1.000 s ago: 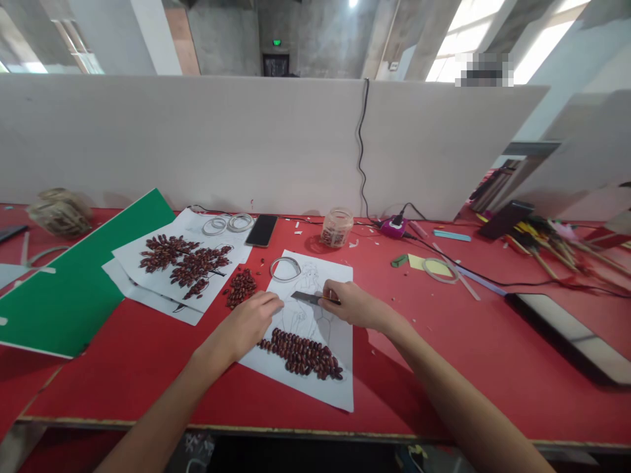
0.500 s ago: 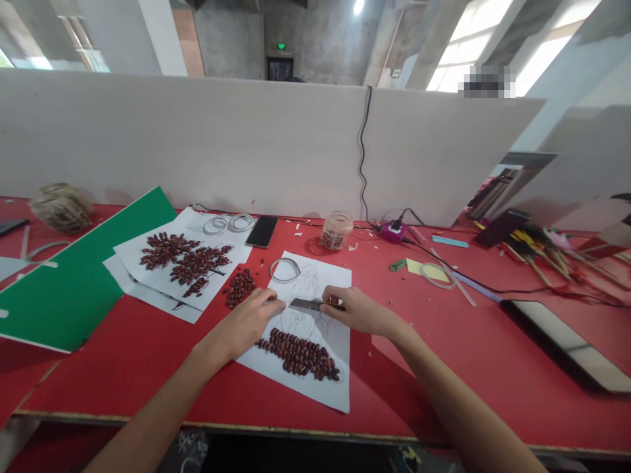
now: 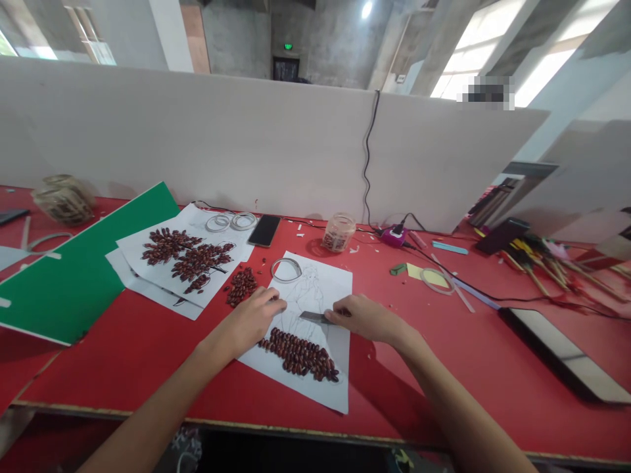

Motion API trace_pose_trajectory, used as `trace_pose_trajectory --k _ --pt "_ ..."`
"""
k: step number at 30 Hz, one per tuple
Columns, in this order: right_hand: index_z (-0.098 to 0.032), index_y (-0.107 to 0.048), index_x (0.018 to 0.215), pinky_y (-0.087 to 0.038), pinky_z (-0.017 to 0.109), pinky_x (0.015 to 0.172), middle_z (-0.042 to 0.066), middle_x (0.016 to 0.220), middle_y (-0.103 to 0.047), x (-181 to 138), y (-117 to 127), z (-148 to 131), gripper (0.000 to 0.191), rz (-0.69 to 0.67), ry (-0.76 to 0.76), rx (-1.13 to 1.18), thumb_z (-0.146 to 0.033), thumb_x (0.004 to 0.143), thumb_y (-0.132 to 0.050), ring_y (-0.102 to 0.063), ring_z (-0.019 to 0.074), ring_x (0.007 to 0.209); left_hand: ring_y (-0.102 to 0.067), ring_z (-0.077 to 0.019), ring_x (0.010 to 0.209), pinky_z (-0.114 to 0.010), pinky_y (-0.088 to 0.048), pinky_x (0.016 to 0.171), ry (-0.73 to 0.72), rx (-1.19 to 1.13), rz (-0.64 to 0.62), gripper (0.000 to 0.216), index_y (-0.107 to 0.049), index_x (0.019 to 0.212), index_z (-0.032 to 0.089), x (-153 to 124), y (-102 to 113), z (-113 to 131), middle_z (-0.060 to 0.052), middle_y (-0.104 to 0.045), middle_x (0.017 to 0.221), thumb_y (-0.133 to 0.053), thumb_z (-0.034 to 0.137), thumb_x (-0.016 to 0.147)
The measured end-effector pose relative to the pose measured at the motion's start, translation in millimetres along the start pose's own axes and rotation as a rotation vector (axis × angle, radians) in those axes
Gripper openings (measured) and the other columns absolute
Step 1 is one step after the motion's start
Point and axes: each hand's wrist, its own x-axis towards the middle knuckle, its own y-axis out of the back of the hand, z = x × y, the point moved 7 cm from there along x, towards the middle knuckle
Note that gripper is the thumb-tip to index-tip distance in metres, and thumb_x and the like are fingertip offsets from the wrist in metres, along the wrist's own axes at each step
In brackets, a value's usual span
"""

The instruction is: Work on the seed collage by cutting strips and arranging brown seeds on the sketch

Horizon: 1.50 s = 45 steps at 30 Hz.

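Note:
My right hand [image 3: 355, 314] grips a dark flat blade-like tool [image 3: 314, 318], its tip pointing left, low over the line drawing on a white sheet [image 3: 315, 393]. My left hand [image 3: 259, 314] rests at the left edge of this sheet, fingers curled and closed; whether anything small is in them I cannot make out. Rows of glossy dark-red seeds [image 3: 300, 355] cover the lower part of the drawing, just below both hands. A roll of clear tape [image 3: 273, 270] lies at the sheet's top left. Beside my left hand is a loose pile of seeds [image 3: 241, 286].
Left, more sheets [image 3: 197, 309] carry a seed-covered design, next to a green board [image 3: 98, 269]. A phone [image 3: 265, 230], tape rolls and a jar with seeds [image 3: 339, 232] stand behind. Right are a purple power adapter [image 3: 394, 235], cables, brushes [image 3: 530, 259] and a tablet [image 3: 562, 355].
My right hand has moved slightly toward me and right, bringing the dark tool lower on the drawing. My left hand stays at nearly the same place. The view has shifted slightly.

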Motion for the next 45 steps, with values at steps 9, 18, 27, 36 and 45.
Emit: trace_pose_trajectory --k 9,18,27,36,45 --pt "-0.02 -0.049 0.061 -0.024 0.028 0.051 -0.001 0.058 -0.049 -6 23 22 0.051 0.067 -0.016 0.022 -0.053 0.1 -0.043 -0.039 0.012 0.052 -0.05 -0.022 0.112 -0.036 -0.046 0.104 -0.011 -0.037 -0.013 0.044 -0.061 0.11 0.015 -2 1 1 -0.009 -0.056 0.118 -0.034 -0.008 0.085" --pt "-0.022 -0.062 0.127 -0.035 0.033 0.078 0.012 0.119 -0.066 2 12 8 0.028 0.5 -0.023 -0.383 -0.023 0.104 -0.045 -0.062 0.0241 0.098 -0.044 -0.0233 0.136 -0.036 -0.046 0.11 0.003 -0.024 -0.066 0.072 -0.049 0.144 0.023 -22 -3 0 -0.01 -0.045 0.147 -0.032 -0.01 0.082" --pt "-0.022 -0.06 0.134 -0.031 0.039 0.092 0.011 0.12 -0.069 13 5 11 0.034 0.645 0.105 -0.488 -0.031 0.107 -0.042 -0.056 0.0258 0.109 -0.043 -0.0241 0.142 -0.044 -0.039 0.119 -0.001 0.077 -0.092 0.061 -0.054 0.141 0.016 -41 -5 18 -0.01 -0.054 0.149 -0.033 -0.002 0.086" --pt "-0.021 -0.068 0.118 -0.032 0.036 0.087 0.01 0.114 -0.071 12 15 24 0.026 0.635 -0.011 -0.396 -0.034 0.103 -0.051 -0.059 0.025 0.104 -0.056 -0.0242 0.131 -0.043 -0.047 0.111 0.002 0.012 -0.018 0.057 -0.057 0.137 0.021 -64 -10 34 -0.007 -0.062 0.141 -0.035 0.002 0.089" --pt "-0.019 -0.066 0.121 -0.031 0.04 0.09 0.013 0.117 -0.07 8 20 17 0.026 0.716 -0.043 -0.377 -0.026 0.103 -0.049 -0.058 0.0281 0.108 -0.059 -0.0305 0.114 -0.044 -0.049 0.097 0.161 0.214 0.049 0.022 -0.071 0.106 0.013 35 32 -16 -0.015 -0.066 0.122 -0.052 0.014 0.095"
